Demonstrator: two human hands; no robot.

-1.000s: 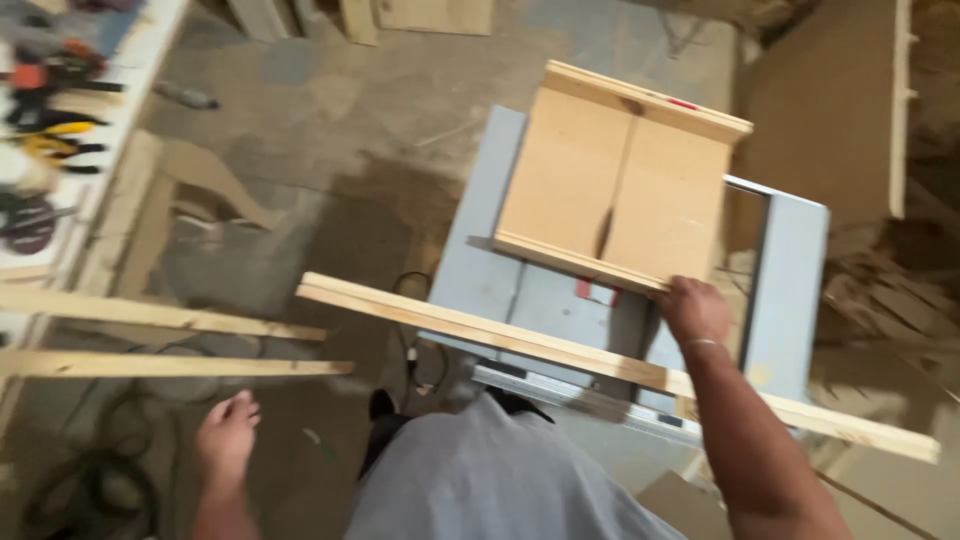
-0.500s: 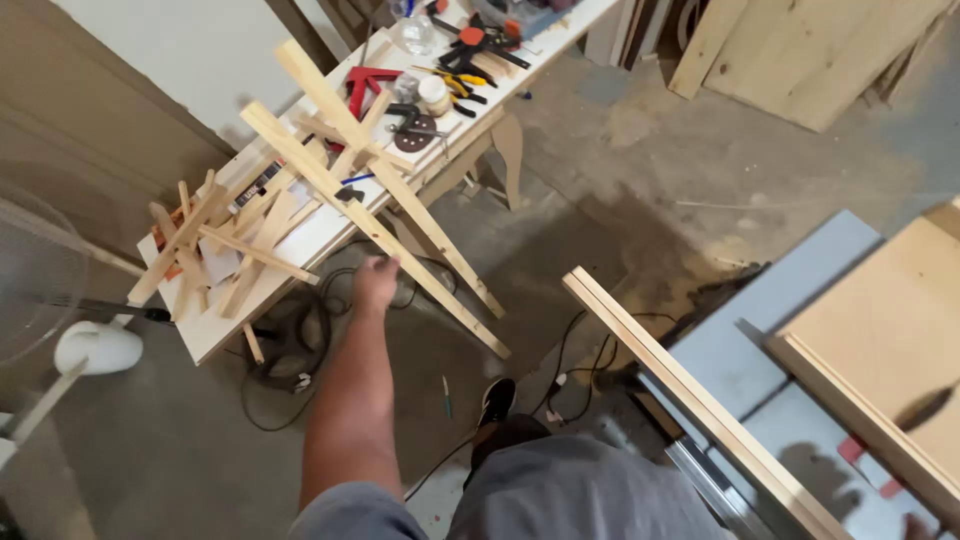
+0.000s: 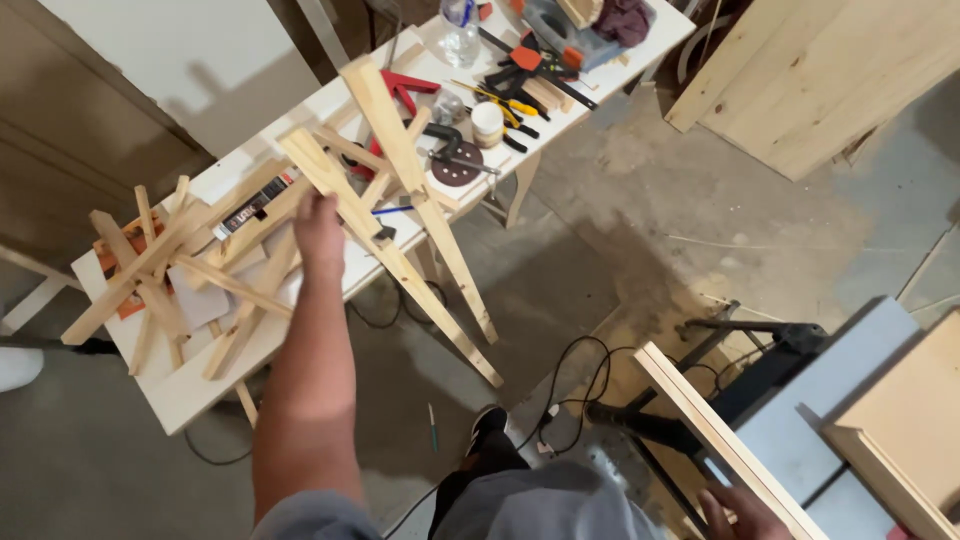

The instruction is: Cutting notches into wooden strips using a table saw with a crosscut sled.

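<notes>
My left hand (image 3: 318, 228) reaches out over a white worktable (image 3: 190, 395) and lies against a long pale wooden strip (image 3: 400, 265) that hangs off the table's edge. The hand is blurred, so its grip is unclear. A second long strip (image 3: 425, 190) crosses beside it, and several shorter offcuts (image 3: 165, 275) are piled to the left. At the bottom right my right hand (image 3: 742, 512) is closed on another long wooden strip (image 3: 715, 435), which lies across the grey table saw (image 3: 800, 415).
Clamps (image 3: 520, 65), a sanding disc (image 3: 455, 163), a tape roll (image 3: 487, 122) and a bottle (image 3: 460, 30) crowd the table's far end. A wooden sled (image 3: 905, 420) sits on the saw. Wood panels (image 3: 830, 70) lean at the top right. Cables (image 3: 575, 385) and a small screwdriver (image 3: 432, 425) lie on the concrete floor.
The view has swung left from the table saw to the white worktable. My left arm has risen and reached up to the long strips; my right hand stays on its strip.
</notes>
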